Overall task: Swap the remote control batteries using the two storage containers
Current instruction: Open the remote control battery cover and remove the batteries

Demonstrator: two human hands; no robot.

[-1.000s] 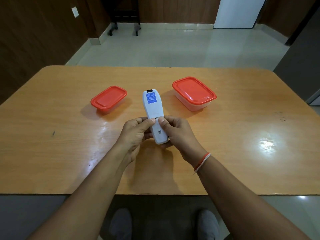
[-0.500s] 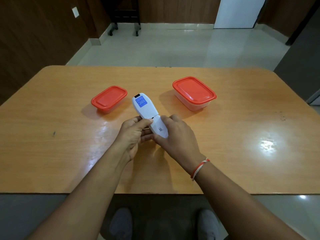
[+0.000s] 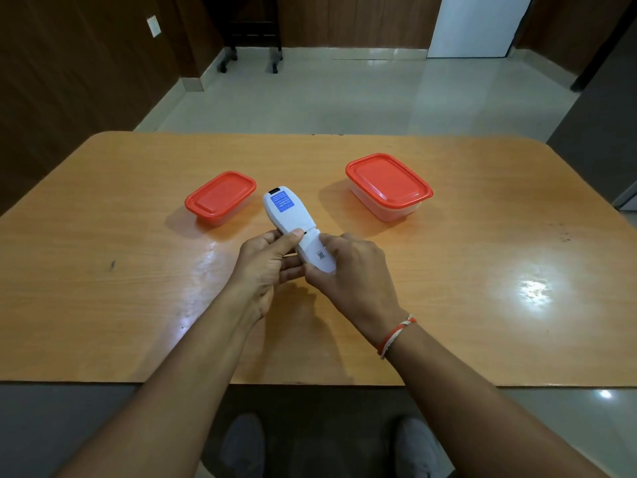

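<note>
Remote [image 3: 289, 215] held face-down above table [image 3: 103, 305], between two lidded containers. Left hand [image 3: 265, 267] clamps its body; right hand [image 3: 348, 270] grips battery cover [image 3: 315, 251], partly slid. Advise: slide straight, no prying.

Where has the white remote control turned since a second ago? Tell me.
Yes: the white remote control has swung its far end left, toward the smaller red-lidded container.

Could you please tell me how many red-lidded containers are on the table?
2. A smaller container sits left of the remote, and a larger container sits to its right. Both are lidded; nothing suggests a hidden third.
</note>
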